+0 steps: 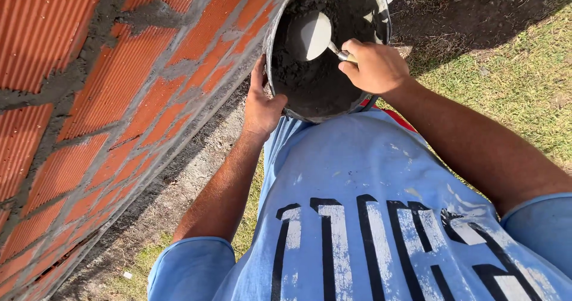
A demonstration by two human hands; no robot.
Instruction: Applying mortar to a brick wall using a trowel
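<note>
A grey bucket (269, 45) holds dark wet mortar (310, 80). My left hand (261, 104) grips the bucket's near rim on the left side. My right hand (374, 67) is closed on the handle of a trowel (313, 34), whose rounded metal blade sits inside the bucket on the mortar. My light blue shirt (369, 206) with dark printed marks fills the lower part of the view, below the bucket.
An orange ribbed brick wall (89, 98) with grey mortar joints runs along the left, close to the bucket. Bare dirt (179, 188) lies at its foot. Grass (512, 80) spreads to the right, with dark shaded soil at the top.
</note>
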